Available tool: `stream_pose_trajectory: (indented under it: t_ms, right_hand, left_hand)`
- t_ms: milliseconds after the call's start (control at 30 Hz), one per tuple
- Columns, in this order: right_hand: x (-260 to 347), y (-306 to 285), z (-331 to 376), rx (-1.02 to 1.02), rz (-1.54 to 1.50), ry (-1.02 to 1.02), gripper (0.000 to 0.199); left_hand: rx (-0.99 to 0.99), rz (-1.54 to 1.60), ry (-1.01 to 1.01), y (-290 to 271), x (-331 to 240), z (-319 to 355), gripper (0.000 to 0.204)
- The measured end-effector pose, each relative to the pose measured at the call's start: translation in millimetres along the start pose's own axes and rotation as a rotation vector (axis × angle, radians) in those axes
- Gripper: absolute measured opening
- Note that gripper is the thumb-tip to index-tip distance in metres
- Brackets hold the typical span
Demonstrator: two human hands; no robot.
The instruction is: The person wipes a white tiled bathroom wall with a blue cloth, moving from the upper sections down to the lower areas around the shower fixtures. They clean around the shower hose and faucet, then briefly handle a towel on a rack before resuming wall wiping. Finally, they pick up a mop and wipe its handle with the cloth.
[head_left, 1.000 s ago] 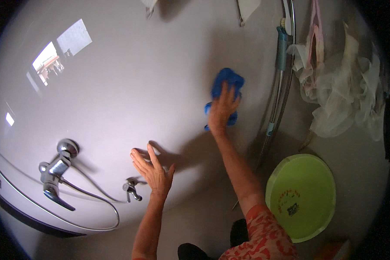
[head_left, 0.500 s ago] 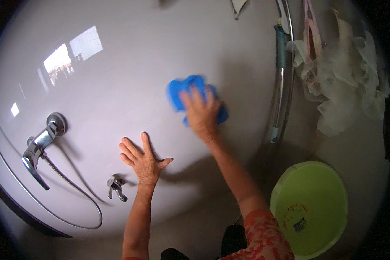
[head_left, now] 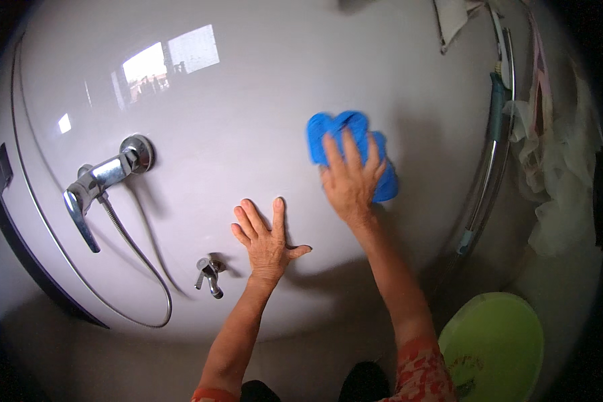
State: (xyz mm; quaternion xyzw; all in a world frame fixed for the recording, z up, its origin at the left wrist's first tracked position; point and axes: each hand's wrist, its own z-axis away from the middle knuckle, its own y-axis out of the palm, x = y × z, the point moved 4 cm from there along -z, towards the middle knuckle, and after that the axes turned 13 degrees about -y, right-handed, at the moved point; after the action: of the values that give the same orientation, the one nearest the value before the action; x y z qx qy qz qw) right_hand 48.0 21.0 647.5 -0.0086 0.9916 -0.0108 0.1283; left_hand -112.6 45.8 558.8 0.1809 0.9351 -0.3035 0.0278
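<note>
My right hand (head_left: pixel 352 186) presses a crumpled blue cloth (head_left: pixel 320 137) against the glossy pale wall (head_left: pixel 268 100). Its fingers are spread over the cloth, and folds of it show around them. Lower and to the left, my left hand (head_left: pixel 266 251) lies open with its palm on the bare wall, fingers stretched and thumb pointing right. Nearest to it is a small metal tap (head_left: pixel 210 276) on its left. Farther left a chrome shower mixer (head_left: pixel 107 173) with a long lever sticks out from the wall.
A flexible metal hose (head_left: pixel 137 251) loops below the mixer. At the right stand a chrome rail with a grey-green handset (head_left: pixel 496 107) and hanging whitish mesh (head_left: pixel 563 208). A lime-green basin (head_left: pixel 499 335) is at the lower right, near my right arm.
The view has shifted, so the wall fittings and both hands appear farther right. My left hand stays flat on the wall. My right hand remains on the cloth, whose folds look slightly different.
</note>
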Motion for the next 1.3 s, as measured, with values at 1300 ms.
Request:
stream_pose_trajectory:
  t_ms: [1300]
  right_hand:
    - [29, 7, -90, -0.062, -0.031, -0.192, 0.047]
  left_hand:
    - [0.028, 0.079, -0.012, 2, 10, 6, 0.123]
